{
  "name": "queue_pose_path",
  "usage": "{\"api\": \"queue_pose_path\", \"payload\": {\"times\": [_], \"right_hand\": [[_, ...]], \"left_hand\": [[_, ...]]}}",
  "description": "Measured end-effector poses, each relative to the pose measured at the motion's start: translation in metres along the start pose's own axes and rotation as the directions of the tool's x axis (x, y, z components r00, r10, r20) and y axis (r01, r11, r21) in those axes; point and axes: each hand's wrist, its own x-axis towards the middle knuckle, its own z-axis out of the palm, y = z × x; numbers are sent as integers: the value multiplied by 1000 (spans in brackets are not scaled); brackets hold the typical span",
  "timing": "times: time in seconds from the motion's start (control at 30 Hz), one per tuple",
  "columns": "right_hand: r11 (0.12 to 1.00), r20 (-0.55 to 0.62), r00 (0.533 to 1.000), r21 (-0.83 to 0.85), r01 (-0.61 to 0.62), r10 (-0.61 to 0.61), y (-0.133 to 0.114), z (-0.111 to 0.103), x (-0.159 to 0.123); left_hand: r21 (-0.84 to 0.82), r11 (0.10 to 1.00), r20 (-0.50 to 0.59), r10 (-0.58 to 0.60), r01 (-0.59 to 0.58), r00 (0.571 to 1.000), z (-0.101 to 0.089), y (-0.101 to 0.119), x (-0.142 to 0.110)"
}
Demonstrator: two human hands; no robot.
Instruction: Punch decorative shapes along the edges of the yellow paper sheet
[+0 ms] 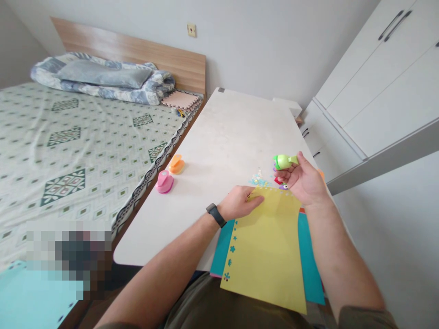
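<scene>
My left hand (238, 202) pinches the top left corner of a yellow paper sheet (265, 256), thumb on top. Punched shapes, among them a star, a flower and a crown, run down the sheet's left edge, with more holes along its top. A light green craft punch (284, 162) is gripped by my right hand (308, 183), above the sheet's top right corner. Close to that hand lie a purple punch (284, 187) and a red piece (277, 180), both partly hidden. Small punched paper bits (259, 181) are scattered just beyond the sheet.
Teal paper (313, 265) lies under the yellow sheet. On the left of the white table (236, 132) stand a pink punch (165, 182) and an orange punch (176, 164). A bed (113, 137) adjoins the table's left side; white cabinets (377, 77) stand right.
</scene>
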Motion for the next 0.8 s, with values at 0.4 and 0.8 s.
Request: {"api": "queue_pose_path", "payload": {"times": [0.4, 0.8], "right_hand": [[983, 149, 987, 165, -80, 55, 0, -5, -5], [983, 225, 967, 109, -149, 122, 1, 12, -12]], "left_hand": [[-20, 1000, 13, -5, 5, 1000, 1, -1, 0], [-29, 1000, 10, 6, -5, 1000, 0, -1, 0]]}}
